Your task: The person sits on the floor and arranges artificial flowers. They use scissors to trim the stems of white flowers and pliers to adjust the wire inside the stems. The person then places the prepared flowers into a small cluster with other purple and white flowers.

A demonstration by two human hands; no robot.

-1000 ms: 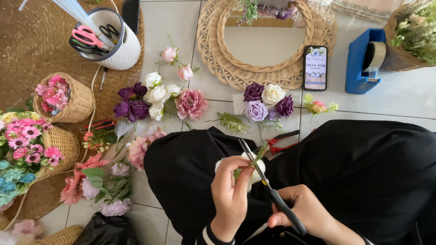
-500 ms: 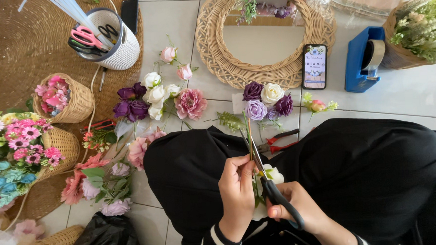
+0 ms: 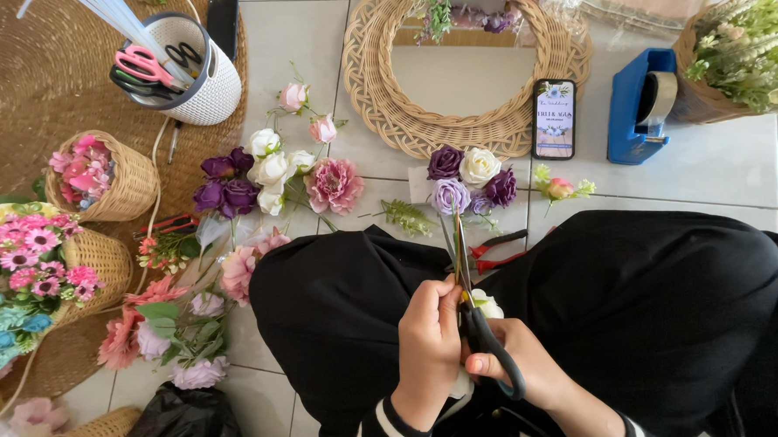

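My left hand point(image 3: 429, 343) pinches a white artificial rose point(image 3: 487, 305) by its stem, over my lap in black clothing. My right hand point(image 3: 525, 370) grips black-handled scissors point(image 3: 473, 307) whose long blades point away from me, close against the flower. On the tiled floor just beyond my knees lies a small bunch of purple and white roses point(image 3: 473, 182), with red-handled pliers point(image 3: 497, 250) beside it.
A wicker wreath ring point(image 3: 374, 79), a phone point(image 3: 554, 119), a blue tape dispenser point(image 3: 636, 107) and a basket of greenery point(image 3: 745, 50) lie ahead. Left: loose flowers point(image 3: 269, 173), flower baskets point(image 3: 98, 174) and a white tool cup point(image 3: 186, 66) on a woven mat.
Both hands have shifted right and the scissors swung upright, blades now pointing toward the purple bunch. The white rose moved from left of the scissors to their right.
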